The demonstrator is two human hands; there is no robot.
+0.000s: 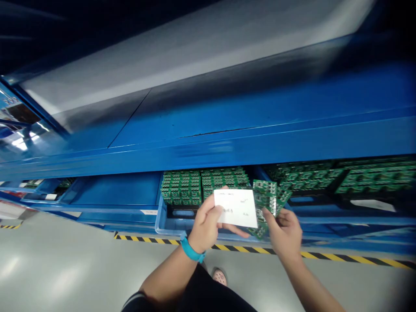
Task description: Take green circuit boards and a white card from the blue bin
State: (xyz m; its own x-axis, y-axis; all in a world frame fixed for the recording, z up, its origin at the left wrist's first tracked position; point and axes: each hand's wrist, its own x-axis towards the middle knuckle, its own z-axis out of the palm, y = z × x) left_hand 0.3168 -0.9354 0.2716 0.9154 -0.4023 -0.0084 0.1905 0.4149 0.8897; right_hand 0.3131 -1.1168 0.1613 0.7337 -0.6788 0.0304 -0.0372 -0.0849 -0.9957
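Observation:
My left hand [206, 223], with a teal band [191, 248] on its wrist, pinches a white paper label [234, 207] that bears some small handwriting. Its thumb lies on the front of the paper and the fingers run behind it. Beside it, my right hand [286, 232] grips several green circuit boards [267, 195], fanned apart, thumb on top. The paper overlaps the left side of these boards. Behind both hands a light blue bin [162, 219] holds stacked green circuit boards [181, 187] in dark racks.
A blue shelf [208, 147] crosses above the bins. More circuit boards [378, 175] stand in bins at the right, and other bins [43, 188] are at far left. Yellow and black tape [149, 239] marks the floor by the rack. A pink shoe [220, 276] shows below.

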